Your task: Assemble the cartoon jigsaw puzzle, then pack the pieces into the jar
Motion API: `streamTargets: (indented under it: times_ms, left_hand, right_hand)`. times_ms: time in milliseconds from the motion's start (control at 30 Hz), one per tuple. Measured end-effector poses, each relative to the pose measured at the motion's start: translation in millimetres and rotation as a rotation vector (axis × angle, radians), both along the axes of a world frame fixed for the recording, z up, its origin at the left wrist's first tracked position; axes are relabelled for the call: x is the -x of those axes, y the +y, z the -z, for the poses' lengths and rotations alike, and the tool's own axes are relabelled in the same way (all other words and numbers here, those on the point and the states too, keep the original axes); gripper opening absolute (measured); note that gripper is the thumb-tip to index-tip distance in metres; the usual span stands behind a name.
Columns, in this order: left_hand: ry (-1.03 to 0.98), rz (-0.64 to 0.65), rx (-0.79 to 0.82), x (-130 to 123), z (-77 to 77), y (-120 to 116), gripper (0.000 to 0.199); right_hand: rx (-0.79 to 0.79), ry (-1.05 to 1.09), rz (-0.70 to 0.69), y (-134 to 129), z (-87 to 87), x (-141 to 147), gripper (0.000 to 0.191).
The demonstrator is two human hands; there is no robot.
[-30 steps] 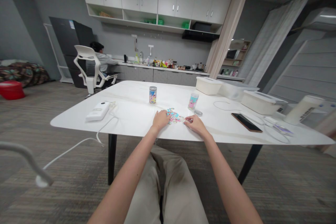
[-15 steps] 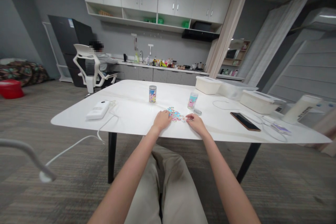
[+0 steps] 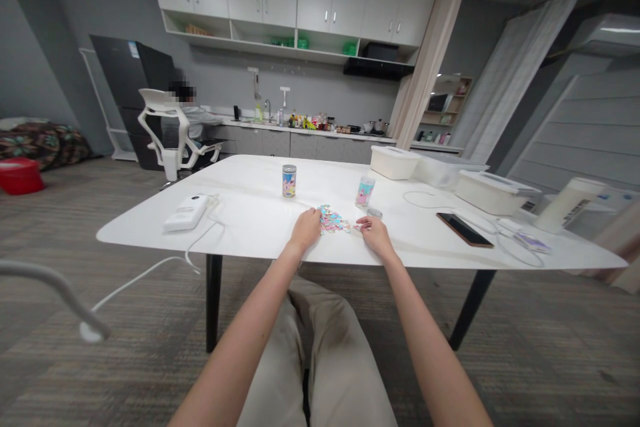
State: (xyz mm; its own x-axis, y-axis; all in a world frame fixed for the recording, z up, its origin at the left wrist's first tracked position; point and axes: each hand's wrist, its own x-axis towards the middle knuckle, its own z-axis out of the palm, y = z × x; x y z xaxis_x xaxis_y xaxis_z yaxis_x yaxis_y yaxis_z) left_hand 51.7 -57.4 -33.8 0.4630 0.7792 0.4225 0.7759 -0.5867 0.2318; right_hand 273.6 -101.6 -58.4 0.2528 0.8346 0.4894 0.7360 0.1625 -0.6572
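Observation:
A small heap of colourful jigsaw puzzle pieces [image 3: 331,219] lies on the white table [image 3: 250,213] between my hands. My left hand [image 3: 306,229] rests at the heap's left edge, fingers loosely stretched and touching the outer pieces. On the other side, my right hand [image 3: 375,236] has its thumb and fingertips at a small puzzle piece [image 3: 357,227], just right of the heap. Behind that hand, a round metal lid [image 3: 374,213] lies partly hidden. A clear can with a pink-and-blue print [image 3: 365,192] stands without its lid, and a lidded printed can [image 3: 289,181] stands farther left.
A white power device [image 3: 186,213] with a cable sits at the left. To the right are a phone [image 3: 464,230], a white cable, lidded boxes [image 3: 493,193] and a tilted white bottle [image 3: 567,207]. A person [image 3: 193,117] sits at the back in a white chair.
My right hand has shifted slightly away from the heap, and a small piece now shows at its fingertips. My left hand has drawn slightly left. The camera view has shifted a little.

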Motion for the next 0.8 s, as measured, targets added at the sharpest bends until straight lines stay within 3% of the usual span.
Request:
streamTargets:
  times_ms: [200,400,467,667,800]
  left_hand:
    - [-0.038,-0.099,-0.03,1,-6.5,-3,0.026]
    - [-0.405,-0.111,0.139,8,-1.5,11,0.019]
    - [-0.476,-0.13,0.184,11,3.3,17,0.018]
    - [-0.47,-0.264,0.087,14,12.5,28,0.024]
    - [-0.401,-0.25,0.112,14,10.3,27,0.024]
  right_hand:
    - [-0.026,-0.021,-0.148,-5,-5.8,4,0.036]
    - [0.05,-0.198,-0.152,-8,-8.0,10,0.037]
    - [0.09,-0.207,-0.127,-6,-5.5,9,0.038]
    - [0.07,-0.182,-0.009,-1,1.1,3,0.042]
    - [0.044,-0.124,0.143,-4,1.2,4,0.042]
